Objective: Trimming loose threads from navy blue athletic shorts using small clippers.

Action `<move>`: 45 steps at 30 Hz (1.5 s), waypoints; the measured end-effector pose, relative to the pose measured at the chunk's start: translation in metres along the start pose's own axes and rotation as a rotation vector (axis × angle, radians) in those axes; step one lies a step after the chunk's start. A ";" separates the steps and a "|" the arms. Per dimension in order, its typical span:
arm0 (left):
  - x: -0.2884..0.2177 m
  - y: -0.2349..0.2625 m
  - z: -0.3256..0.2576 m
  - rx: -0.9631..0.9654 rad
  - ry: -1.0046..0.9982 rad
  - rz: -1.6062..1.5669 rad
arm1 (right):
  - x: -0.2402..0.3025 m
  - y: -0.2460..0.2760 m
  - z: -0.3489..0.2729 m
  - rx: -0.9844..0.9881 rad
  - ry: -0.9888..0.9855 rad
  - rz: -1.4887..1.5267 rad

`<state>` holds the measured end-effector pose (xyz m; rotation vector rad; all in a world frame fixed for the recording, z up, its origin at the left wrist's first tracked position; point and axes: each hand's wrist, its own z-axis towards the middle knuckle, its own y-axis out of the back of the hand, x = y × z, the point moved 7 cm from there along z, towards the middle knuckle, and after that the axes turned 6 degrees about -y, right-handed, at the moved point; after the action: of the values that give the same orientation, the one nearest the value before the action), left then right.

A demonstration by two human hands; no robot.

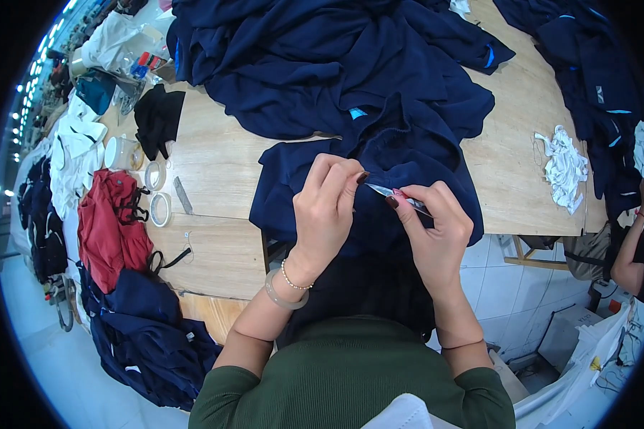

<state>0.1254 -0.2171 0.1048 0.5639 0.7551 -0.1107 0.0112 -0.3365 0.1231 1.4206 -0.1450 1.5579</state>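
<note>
My right hand [440, 225] grips small thread snips [379, 189] with a pale metal blade and a bit of pink near the fingers. The blade points left, its tip close to the pinched fingertips of my left hand [327, 204]. What the left fingers hold, if anything, is too small to make out. Below both hands lies a navy blue garment [293, 171], with a gathered band near its middle, spread over the near table edge. Beyond it a large heap of navy garments [286, 79] covers the table, with light blue patches showing.
On the wooden table [215, 247] at left lie tape rolls [160, 209], a grey strip [183, 195], black cloth [157, 118] and a red garment [114, 222]. White scraps [565, 168] lie at right. Another person's arm [631, 243] shows at the far right, beside more navy garments [587, 79].
</note>
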 end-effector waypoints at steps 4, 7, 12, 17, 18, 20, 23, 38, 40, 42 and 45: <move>0.001 0.000 0.000 -0.003 -0.004 -0.006 | 0.002 -0.001 0.000 0.004 0.001 -0.005; 0.000 0.000 0.000 -0.008 -0.013 -0.002 | 0.001 -0.003 -0.001 -0.006 0.006 0.001; 0.001 0.000 0.001 -0.007 0.064 -0.020 | -0.002 -0.006 -0.002 -0.026 0.005 0.004; 0.001 0.003 0.000 -0.019 0.056 -0.012 | 0.001 -0.008 -0.001 -0.020 0.021 -0.009; 0.002 0.002 0.000 -0.023 0.061 -0.018 | 0.000 -0.007 0.000 -0.021 0.014 -0.003; 0.002 0.003 0.002 -0.027 0.057 -0.024 | -0.006 -0.006 0.000 -0.028 -0.003 0.040; 0.008 0.006 0.001 -0.034 0.087 -0.038 | -0.017 -0.004 0.004 -0.042 -0.121 0.185; 0.033 0.001 -0.008 0.269 0.643 -0.755 | -0.039 -0.041 0.070 0.489 -0.106 0.501; 0.027 -0.001 -0.001 0.311 0.615 -0.822 | -0.026 -0.036 0.075 0.444 0.112 0.321; 0.025 0.000 0.004 0.331 0.619 -0.905 | -0.029 -0.041 0.073 0.517 0.176 0.126; 0.026 0.004 0.015 0.387 0.606 -1.000 | -0.042 -0.032 0.082 0.710 0.099 0.129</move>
<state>0.1546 -0.2196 0.0983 0.5400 1.5800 -1.0644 0.0833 -0.3973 0.0980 1.8903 0.4255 1.8817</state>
